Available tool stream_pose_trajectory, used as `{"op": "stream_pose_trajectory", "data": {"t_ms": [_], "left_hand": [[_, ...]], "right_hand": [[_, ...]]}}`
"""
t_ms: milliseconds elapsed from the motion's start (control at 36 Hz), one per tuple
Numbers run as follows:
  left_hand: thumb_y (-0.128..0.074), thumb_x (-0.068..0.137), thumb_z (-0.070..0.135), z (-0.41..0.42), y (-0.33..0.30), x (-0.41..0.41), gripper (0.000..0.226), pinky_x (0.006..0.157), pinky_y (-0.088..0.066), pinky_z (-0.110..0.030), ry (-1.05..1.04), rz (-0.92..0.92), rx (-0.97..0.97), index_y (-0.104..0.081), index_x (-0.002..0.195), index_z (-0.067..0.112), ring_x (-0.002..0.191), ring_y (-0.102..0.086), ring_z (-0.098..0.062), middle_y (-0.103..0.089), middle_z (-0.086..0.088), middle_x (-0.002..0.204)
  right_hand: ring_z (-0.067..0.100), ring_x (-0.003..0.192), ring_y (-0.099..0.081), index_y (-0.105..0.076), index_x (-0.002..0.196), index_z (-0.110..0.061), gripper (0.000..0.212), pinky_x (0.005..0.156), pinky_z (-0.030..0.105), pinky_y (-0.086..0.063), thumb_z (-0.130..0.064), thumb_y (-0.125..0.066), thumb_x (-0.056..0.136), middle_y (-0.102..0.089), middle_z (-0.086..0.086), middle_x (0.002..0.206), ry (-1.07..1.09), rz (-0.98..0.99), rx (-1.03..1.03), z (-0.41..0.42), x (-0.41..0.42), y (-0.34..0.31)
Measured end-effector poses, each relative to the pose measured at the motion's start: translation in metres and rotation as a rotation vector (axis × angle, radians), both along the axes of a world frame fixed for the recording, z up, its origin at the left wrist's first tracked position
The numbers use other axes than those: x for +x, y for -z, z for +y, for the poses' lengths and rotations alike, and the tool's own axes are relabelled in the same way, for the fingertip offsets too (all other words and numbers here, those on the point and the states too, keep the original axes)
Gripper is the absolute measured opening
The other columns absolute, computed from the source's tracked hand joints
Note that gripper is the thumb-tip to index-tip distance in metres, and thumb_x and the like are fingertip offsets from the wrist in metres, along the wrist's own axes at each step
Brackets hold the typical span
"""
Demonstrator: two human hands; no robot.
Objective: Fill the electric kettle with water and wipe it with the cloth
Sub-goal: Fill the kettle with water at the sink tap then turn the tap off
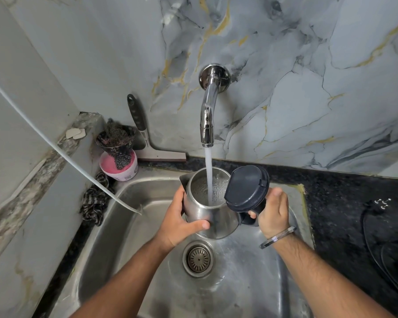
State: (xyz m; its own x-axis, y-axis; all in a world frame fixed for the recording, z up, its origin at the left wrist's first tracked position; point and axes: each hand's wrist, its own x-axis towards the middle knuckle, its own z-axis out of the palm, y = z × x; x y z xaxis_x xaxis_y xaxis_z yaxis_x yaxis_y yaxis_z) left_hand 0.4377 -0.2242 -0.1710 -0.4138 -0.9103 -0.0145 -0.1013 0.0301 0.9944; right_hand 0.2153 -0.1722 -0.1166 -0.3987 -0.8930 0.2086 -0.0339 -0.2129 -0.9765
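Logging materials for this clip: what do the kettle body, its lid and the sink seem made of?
Kettle body: brushed stainless steel, judging by its silvery sheen. Lid: matte dark plastic, apparently, showing no glint. Sink: stainless steel, grey and reflective, dulled by wet streaks.

Two bare forearms, no sleeves, steel bangle (278, 237) on the right wrist

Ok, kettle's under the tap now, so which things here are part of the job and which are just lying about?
In use: electric kettle, its open lid, running tap, sink, left hand on the body, right hand on the handle.

Lying about: squeegee, pink tub with scrubber, striped cloth, black cord.
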Motion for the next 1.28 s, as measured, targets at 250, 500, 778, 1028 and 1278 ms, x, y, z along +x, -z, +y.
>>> {"op": "stream_pose_trajectory", "data": {"t_ms": [250,500,778,1028,1278], "left_hand": [[-0.094,0.062,0.052,0.0006,-0.0030,-0.0007,0.100,0.100,-0.047,-0.017,-0.007,0.008,-0.017,-0.042,0.147,0.042,0.134,-0.055,-0.011,-0.059,0.010,0.143],[-0.094,0.062,0.052,0.0022,-0.0049,-0.0007,0.100,0.099,-0.047,-0.017,-0.006,0.014,-0.013,-0.043,0.146,0.036,0.132,-0.056,-0.011,-0.061,0.010,0.141],[-0.093,0.064,0.052,0.0035,-0.0053,-0.0001,0.098,0.098,-0.047,-0.014,0.001,0.011,-0.014,-0.042,0.147,0.040,0.133,-0.055,-0.008,-0.059,0.011,0.143],[-0.092,0.065,0.052,0.0037,-0.0055,-0.0001,0.099,0.097,-0.048,-0.014,0.001,0.006,-0.012,-0.040,0.148,0.040,0.132,-0.056,-0.008,-0.058,0.012,0.143],[-0.093,0.062,0.054,0.0038,-0.0015,0.0009,0.101,0.097,-0.049,-0.016,-0.011,-0.009,0.003,-0.042,0.148,0.036,0.131,-0.058,-0.010,-0.061,0.011,0.141]], "right_hand": [[0.015,0.031,-0.047,-0.066,0.060,-0.018,0.080,0.036,0.021,-0.040,-0.077,-0.023,0.090,-0.055,0.001,0.040,0.013,0.013,-0.003,0.0003,-0.0002,-0.0025],[0.018,0.031,-0.048,-0.066,0.061,-0.017,0.080,0.033,0.025,-0.041,-0.078,-0.022,0.089,-0.055,0.001,0.040,0.011,0.029,-0.009,0.0014,-0.0008,-0.0058],[0.019,0.031,-0.047,-0.064,0.060,-0.008,0.086,0.036,0.022,-0.040,-0.080,-0.025,0.087,-0.053,0.001,0.039,0.004,0.000,-0.001,0.0039,0.0017,-0.0087],[0.013,0.035,-0.051,-0.067,0.066,-0.009,0.086,0.037,0.020,-0.042,-0.083,-0.027,0.084,-0.056,-0.001,0.042,0.021,-0.009,0.018,0.0038,0.0026,-0.0088],[0.015,0.034,-0.051,-0.067,0.073,-0.007,0.087,0.037,0.021,-0.043,-0.082,-0.023,0.085,-0.056,0.004,0.042,0.012,0.004,0.025,0.0037,0.0018,-0.0084]]}}
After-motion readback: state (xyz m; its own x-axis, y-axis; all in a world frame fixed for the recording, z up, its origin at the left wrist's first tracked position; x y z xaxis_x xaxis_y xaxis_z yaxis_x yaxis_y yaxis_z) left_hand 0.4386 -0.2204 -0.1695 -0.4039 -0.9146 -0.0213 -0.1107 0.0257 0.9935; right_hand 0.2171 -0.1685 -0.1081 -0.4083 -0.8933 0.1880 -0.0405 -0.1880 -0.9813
